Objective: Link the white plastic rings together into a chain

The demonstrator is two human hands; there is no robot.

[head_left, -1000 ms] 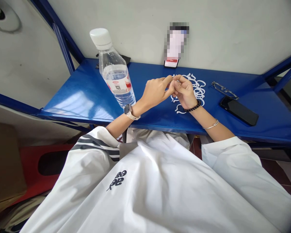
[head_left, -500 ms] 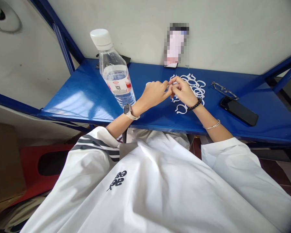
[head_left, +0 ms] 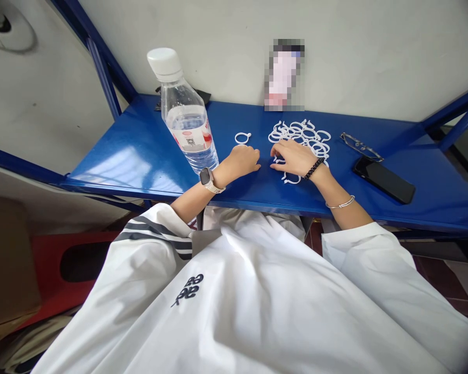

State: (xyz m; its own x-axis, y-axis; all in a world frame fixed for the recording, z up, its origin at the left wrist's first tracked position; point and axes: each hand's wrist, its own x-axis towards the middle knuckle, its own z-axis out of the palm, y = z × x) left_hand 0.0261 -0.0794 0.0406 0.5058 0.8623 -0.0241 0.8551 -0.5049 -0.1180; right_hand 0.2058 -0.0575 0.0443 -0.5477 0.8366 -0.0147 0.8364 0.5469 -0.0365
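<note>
A pile of several white plastic rings (head_left: 306, 132) lies on the blue shelf (head_left: 140, 156). One single white ring (head_left: 242, 137) lies apart, left of the pile. My left hand (head_left: 244, 158) rests on the shelf just below that single ring, its fingers curled under and nothing visible in them. My right hand (head_left: 294, 156) lies palm down on the near edge of the pile, fingers stretched out to the left over the rings. Another ring (head_left: 290, 179) peeks out beneath its wrist. The two hands are a small gap apart.
A water bottle (head_left: 185, 117) stands left of my left hand. A black phone (head_left: 384, 179) and a pair of glasses (head_left: 361, 145) lie at the right. Another phone (head_left: 283, 78) leans on the wall behind the pile. Blue frame bars rise at both ends.
My hands were raised and pinched together on a ring; they have parted and dropped to the shelf. A single ring now lies left of the pile.
</note>
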